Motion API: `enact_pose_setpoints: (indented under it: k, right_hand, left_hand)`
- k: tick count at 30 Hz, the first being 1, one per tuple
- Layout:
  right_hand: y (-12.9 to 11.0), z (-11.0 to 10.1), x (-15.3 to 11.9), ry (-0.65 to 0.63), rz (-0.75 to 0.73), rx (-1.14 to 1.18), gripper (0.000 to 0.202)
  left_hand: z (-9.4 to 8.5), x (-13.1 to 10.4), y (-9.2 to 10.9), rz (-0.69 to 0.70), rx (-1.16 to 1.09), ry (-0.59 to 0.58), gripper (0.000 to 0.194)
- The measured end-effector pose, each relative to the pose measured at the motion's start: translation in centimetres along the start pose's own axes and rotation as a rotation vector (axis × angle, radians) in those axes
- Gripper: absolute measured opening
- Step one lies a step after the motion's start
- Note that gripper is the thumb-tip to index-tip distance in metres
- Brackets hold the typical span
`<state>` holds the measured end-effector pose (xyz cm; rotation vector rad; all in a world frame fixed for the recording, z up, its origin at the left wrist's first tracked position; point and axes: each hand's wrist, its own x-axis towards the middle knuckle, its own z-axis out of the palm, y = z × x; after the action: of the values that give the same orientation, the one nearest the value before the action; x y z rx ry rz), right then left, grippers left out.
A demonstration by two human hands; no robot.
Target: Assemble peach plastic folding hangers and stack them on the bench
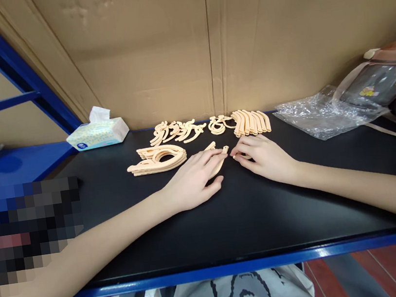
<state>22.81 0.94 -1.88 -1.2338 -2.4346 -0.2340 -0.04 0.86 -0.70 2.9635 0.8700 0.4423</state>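
My left hand (198, 178) rests over a long beige curved piece (218, 166), fingers laid across it and holding it against the black tabletop; its thumb sticks out to the side. Just to the right, my right hand (263, 156) is closed, its fingertips pinching a small beige piece (235, 157) that is mostly hidden. A narrow gap separates the two hands. Left of my left hand lies a stack of beige curved pieces (159, 161), apparently plastic. Behind the hands are loose beige hook-shaped pieces (190, 131), a few ring-like hooks (217, 126) and a row of curved beige arms (251, 122).
A tissue box (98, 134) stands at the back left. On the right are a clear plastic bag (320, 114) and a bottle with a strap (375, 77). Cardboard (140, 53) walls the back of the table (232, 232). A blue frame (11, 56) rises on the left.
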Motion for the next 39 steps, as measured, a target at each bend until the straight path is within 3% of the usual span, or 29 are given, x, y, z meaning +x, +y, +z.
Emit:
enact_pose_setpoints:
  k: [18, 27, 39]
  right_hand:
    - [-0.19, -0.29, 0.08, 0.038, 0.0, 0.034, 0.018]
    - [-0.16, -0.23, 0.05, 0.038, 0.01, 0.011, 0.015]
    - [-0.13, -0.13, 0.07, 0.042, 0.042, 0.043, 0.009]
  left_hand:
    - [-0.25, 0.05, 0.09, -0.037, -0.1, -0.05, 0.042]
    - [-0.65, 0.09, 0.38, -0.083, -0.155, -0.034, 0.012]
    - [-0.72, 0.09, 0.37, -0.085, -0.142, -0.07, 0.008]
